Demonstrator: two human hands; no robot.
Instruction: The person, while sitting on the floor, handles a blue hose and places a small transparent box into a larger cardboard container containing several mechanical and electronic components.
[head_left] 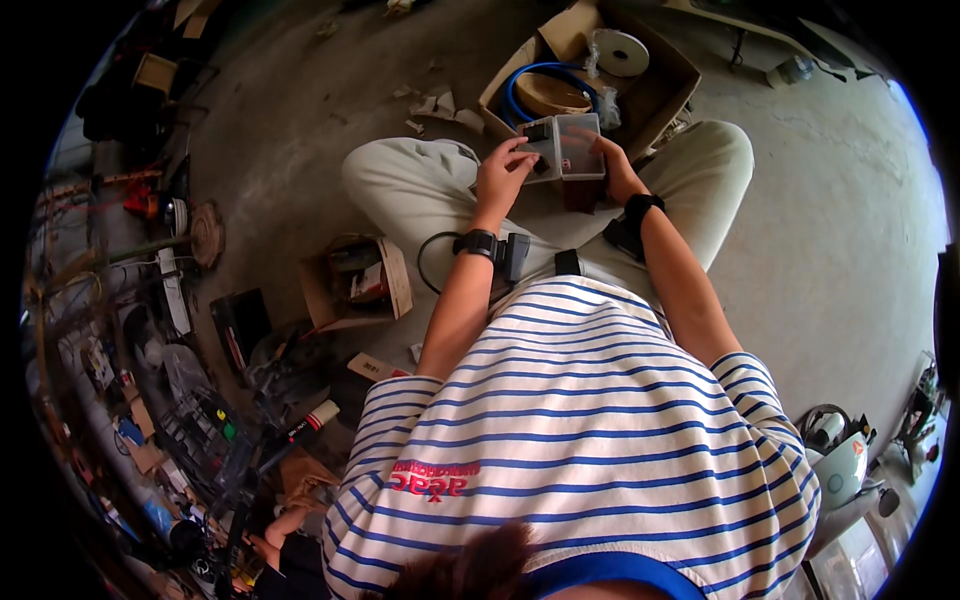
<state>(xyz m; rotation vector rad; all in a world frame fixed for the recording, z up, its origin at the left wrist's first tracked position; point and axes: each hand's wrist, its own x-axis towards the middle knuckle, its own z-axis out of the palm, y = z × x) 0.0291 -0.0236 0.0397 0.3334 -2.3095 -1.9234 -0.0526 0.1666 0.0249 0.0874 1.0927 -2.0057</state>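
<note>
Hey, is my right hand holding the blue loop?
No, the right hand holds the clear plastic box, while the blue loop lies in the cardboard box.

Red lettering [430, 482], one large line and one smaller, stands on the left chest of the striped shirt [600, 420], near the sleeve edge, upside down from this view. A short row of dark characters marks a brown cardboard piece [370, 367] beside the left sleeve; pale print on a black-and-white tube [314, 420] is too small to read.
</note>
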